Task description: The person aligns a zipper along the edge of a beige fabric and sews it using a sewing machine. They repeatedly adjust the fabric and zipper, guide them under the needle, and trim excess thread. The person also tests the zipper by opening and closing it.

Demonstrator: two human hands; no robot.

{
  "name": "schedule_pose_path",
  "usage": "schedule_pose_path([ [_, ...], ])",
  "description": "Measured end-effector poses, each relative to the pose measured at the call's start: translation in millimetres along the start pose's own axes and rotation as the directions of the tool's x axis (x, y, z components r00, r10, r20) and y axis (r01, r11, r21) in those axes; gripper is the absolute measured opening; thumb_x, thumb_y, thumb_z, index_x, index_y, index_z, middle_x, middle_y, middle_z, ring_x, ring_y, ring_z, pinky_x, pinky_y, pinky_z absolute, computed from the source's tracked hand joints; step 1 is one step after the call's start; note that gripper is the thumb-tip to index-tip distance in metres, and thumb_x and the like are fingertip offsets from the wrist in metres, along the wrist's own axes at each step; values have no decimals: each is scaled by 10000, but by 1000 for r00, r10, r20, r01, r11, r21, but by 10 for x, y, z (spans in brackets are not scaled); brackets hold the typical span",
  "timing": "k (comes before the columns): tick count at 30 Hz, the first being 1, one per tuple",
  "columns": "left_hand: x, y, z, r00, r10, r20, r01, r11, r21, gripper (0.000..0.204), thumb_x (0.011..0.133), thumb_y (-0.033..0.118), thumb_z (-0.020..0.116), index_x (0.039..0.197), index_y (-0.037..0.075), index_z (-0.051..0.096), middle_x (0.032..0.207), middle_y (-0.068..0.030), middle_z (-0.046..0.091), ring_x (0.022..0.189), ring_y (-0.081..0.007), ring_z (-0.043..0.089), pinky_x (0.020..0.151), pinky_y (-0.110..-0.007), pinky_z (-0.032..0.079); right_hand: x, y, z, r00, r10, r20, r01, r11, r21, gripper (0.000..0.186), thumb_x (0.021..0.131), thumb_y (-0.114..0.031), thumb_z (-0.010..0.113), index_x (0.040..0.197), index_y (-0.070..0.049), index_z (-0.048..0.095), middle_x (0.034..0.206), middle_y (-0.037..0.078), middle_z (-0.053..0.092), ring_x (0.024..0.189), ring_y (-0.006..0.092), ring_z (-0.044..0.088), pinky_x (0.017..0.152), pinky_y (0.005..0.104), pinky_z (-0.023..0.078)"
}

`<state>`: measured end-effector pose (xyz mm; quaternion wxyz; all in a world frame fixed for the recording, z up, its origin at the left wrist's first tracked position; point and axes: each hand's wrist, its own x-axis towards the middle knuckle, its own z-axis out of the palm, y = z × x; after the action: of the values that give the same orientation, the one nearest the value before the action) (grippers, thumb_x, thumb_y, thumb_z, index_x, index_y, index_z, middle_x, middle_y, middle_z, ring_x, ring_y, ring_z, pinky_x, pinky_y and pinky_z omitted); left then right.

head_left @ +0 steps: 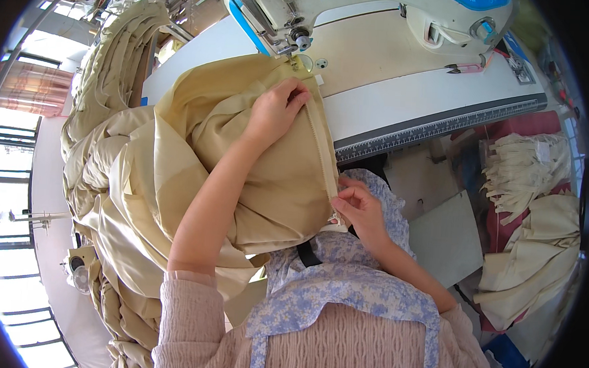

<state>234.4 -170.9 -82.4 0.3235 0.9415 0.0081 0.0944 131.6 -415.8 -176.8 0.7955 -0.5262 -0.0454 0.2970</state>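
Note:
A large piece of khaki fabric [274, 189] lies bunched across the sewing table's front and over my lap. Along its right edge runs a pale zipper [322, 144], stretched from the sewing machine [416, 24] down toward me. Just below the needle area [293, 58], my left hand [278, 113] is closed on the fabric beside the zipper's upper part. Lower down, my right hand [363, 214] pinches the zipper near its bottom end, where a small whitish piece [336, 219] shows. The fabric's far end reaches under the presser foot.
A ruler strip [437, 128] edges the white table [371, 115]. Pink-handled snips [466, 68] lie at the right. More khaki fabric [110, 74] is heaped at the left. Bundled pale strips [525, 166] and folded khaki cloth [530, 256] sit at the right.

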Motion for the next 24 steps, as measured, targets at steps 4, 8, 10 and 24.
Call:
schedule_pose_path([
  [4, -126, -61, -21, 999, 27, 34, -28, 999, 27, 138, 949, 194, 689, 996, 66, 668, 955, -91, 722, 852, -288, 681, 760, -392, 535, -139, -52, 82, 955, 254, 154, -267, 961, 70, 153, 990, -125, 702, 1022, 15, 650, 901, 44, 700, 814, 79, 655, 741, 249, 548],
  [8, -153, 2, -68, 996, 7, 88, -12, 998, 58, 135, 945, 200, 695, 981, 72, 675, 958, -74, 716, 849, -278, 678, 751, -381, 532, -217, -7, 92, 952, 246, 184, -261, 963, 63, 154, 993, -133, 702, 1013, 9, 645, 901, 45, 696, 801, 76, 641, 733, 239, 526],
  [10, -94, 56, -88, 994, -29, 105, 24, 999, 48, 141, 948, 211, 689, 974, 73, 678, 957, -67, 712, 853, -276, 677, 753, -383, 529, -218, -70, 133, 967, 213, 141, -208, 977, -47, 163, 989, -149, 711, 976, 1, 650, 895, 37, 687, 786, 75, 622, 723, 228, 502],
  [24, -16, -51, 184, 979, 195, -53, -177, 953, 244, 105, 910, 189, 709, 977, 113, 683, 940, -44, 657, 907, -272, 661, 771, -402, 544, -200, -166, 148, 981, 172, 88, -150, 965, -216, 248, 974, -207, 736, 851, -22, 625, 740, -23, 573, 696, 29, 527, 604, 227, 422],
])
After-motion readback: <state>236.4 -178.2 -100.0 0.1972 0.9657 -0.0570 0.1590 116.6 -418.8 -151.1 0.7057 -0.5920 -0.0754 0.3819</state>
